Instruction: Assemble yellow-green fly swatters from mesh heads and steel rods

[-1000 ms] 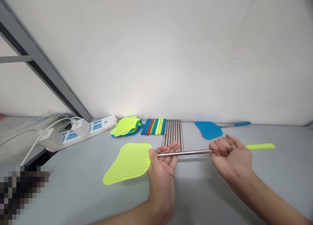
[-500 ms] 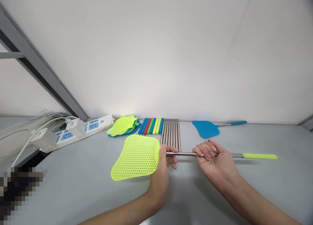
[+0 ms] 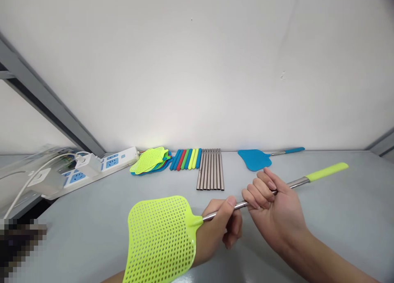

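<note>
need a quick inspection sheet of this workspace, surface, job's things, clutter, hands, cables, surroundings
Surface: grey tabletop.
Job's things: yellow-green swatter in hand; blue swatter, pile of swatter heads, row of coloured grips and row of metal rods lie near the wall.
Clutter: clear plastic at far left; a pixelated patch below hides what is there.
Hands: left hand grips the swatter's shaft near its head; right hand grips it nearer the handle.
Cables: white cable near the power strip.
Surroundings: pale wall behind, grey frame at left.
</note>
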`<state>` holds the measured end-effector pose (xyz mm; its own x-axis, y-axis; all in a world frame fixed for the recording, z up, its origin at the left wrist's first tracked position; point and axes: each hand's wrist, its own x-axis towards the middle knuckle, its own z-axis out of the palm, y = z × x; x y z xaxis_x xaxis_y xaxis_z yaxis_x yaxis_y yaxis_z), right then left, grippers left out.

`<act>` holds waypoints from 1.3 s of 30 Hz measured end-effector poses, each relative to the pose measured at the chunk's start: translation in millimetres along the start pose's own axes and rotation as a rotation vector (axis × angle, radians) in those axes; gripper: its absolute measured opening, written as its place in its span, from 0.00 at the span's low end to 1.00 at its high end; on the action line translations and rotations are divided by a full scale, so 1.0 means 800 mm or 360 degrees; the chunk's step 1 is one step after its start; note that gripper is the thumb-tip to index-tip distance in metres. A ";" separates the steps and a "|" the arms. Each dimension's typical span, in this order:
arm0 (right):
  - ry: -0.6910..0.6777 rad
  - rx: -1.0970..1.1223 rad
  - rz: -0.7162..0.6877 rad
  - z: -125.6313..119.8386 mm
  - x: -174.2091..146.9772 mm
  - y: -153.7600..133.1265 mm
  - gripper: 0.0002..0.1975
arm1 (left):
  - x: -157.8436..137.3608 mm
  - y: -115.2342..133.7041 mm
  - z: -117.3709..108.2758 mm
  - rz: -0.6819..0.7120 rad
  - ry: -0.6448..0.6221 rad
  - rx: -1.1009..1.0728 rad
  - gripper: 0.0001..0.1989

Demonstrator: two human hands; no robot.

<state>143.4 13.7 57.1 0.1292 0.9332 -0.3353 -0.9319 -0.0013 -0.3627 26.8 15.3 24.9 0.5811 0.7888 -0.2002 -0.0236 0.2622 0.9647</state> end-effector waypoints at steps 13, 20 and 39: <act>0.0137 0.0051 -0.0016 -0.013 -0.008 0.022 0.18 | -0.007 -0.021 0.006 -0.0138 -0.0278 -0.0501 0.19; 0.0135 0.0001 0.0041 -0.016 -0.013 0.024 0.19 | -0.008 -0.015 0.014 -0.0192 -0.0219 -0.0391 0.20; 0.0309 0.0024 0.0289 -0.024 0.026 0.020 0.16 | 0.012 -0.026 -0.004 -0.0215 0.0136 -0.0187 0.23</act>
<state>137.4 26.1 27.2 0.0203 0.8317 -0.5548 -0.9506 -0.1560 -0.2686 30.4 19.4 2.6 0.5142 0.7852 -0.3450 -0.0479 0.4280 0.9025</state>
